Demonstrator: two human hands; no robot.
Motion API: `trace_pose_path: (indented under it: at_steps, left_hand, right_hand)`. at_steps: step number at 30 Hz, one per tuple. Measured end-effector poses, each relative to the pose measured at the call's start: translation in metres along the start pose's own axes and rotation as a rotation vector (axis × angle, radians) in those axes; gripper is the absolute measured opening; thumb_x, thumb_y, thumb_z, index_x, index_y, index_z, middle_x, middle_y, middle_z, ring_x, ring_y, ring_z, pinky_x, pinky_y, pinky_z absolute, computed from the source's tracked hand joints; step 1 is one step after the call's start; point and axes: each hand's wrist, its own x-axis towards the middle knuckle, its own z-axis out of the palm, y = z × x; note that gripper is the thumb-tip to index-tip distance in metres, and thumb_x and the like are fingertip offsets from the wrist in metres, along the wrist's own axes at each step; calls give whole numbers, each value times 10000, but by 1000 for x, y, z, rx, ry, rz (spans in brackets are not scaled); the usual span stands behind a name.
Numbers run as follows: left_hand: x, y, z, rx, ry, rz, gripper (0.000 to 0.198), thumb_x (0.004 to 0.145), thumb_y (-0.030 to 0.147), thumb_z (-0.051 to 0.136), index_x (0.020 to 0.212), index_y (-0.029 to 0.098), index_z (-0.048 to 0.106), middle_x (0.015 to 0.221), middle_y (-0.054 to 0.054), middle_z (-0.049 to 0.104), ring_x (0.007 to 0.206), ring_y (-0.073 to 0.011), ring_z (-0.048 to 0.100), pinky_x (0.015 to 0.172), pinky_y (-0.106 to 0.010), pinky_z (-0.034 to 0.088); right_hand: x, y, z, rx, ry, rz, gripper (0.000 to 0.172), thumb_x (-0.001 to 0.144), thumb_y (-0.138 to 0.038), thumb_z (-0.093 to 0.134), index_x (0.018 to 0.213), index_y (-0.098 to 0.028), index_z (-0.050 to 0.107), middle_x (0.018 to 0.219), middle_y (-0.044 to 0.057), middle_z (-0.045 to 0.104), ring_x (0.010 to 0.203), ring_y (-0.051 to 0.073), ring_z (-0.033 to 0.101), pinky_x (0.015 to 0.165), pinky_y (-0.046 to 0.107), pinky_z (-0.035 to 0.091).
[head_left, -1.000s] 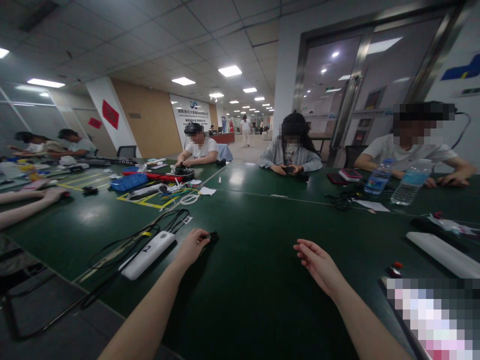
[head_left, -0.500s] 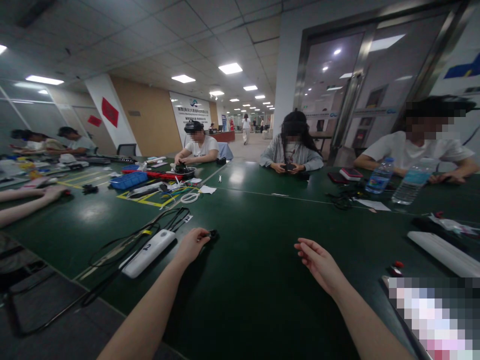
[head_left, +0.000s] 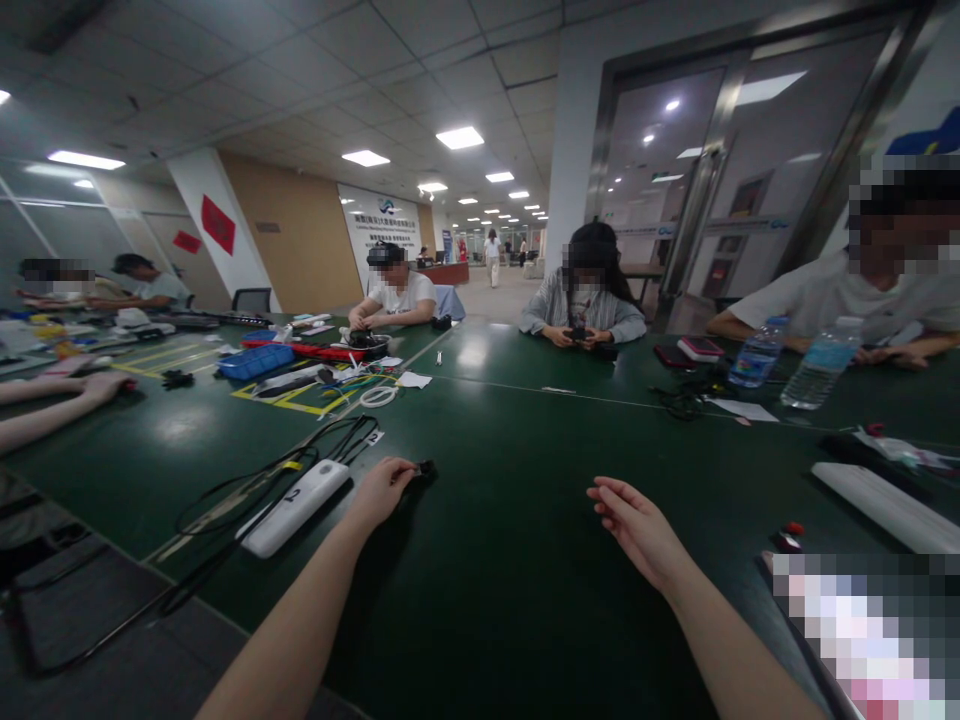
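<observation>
My left hand (head_left: 386, 487) pinches a small black object (head_left: 427, 468) at its fingertips, low over the green table (head_left: 495, 560). The object is too small and dark to name. Across from it, my right hand (head_left: 628, 520) hovers with nothing in it, its fingers loosely stretched toward the left. A white power bank-like block (head_left: 296, 508) marked "2" lies beside my left forearm, with black cables (head_left: 300, 455) behind it.
A pixelated screen (head_left: 862, 640) and a small red-and-black item (head_left: 789, 538) lie at the right. Beyond stand two water bottles (head_left: 821, 365). A blue tray (head_left: 256, 361) sits at the far left among cables. Several people sit around the table.
My hands have hardly moved. The person at the far right has shifted to the right, and the person opposite holds a dark object at a slightly different angle.
</observation>
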Motion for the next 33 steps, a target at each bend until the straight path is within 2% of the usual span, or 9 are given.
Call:
trace_pose_path:
  at_steps: [5,13,19,23,27,33]
  left_hand:
    - [-1,2,1,-26,-6,-79,197,739,322,454,832,198,575,824,-25,636,775,-163,592,698,-252,429]
    - [-4,6,1,-166,-52,-37,215,695,344,504,843,196,555,833,-27,636,773,-158,590,699,-251,443]
    - [0,0,4,-51,0,-38,192,742,326,427,791,200,563,804,-30,627,780,-170,581,719,-277,423]
    - [-2,3,1,-114,-55,-38,232,716,371,475,837,197,569,845,-34,630,798,-175,583,723,-273,434]
    - [-5,6,-3,-190,-102,-52,252,651,296,551,881,194,567,888,-33,628,824,-171,582,747,-266,442]
    - [-3,3,1,-204,-85,-60,191,679,267,522,856,200,547,799,-11,631,765,-161,590,711,-268,443]
  right_hand:
    - [-2,-2,0,-1,1,4,223,669,-322,631,881,-251,630,882,25,621,771,173,540,639,285,459]
    - [-1,-2,0,-6,6,-8,227,660,-323,639,873,-244,631,875,29,625,755,168,540,622,278,455]
    - [0,-1,-1,-9,1,-5,238,667,-326,631,890,-246,626,890,28,621,768,168,538,633,280,456]
    - [1,0,-2,-11,-3,-2,246,668,-324,629,901,-245,622,898,28,620,773,168,542,637,278,456]
    - [-1,-1,-1,0,-7,4,237,673,-315,625,900,-246,621,895,22,621,763,158,542,638,269,453]
    - [-1,-2,-1,-8,-10,-2,243,667,-319,625,899,-245,621,897,24,618,766,169,552,643,286,458]
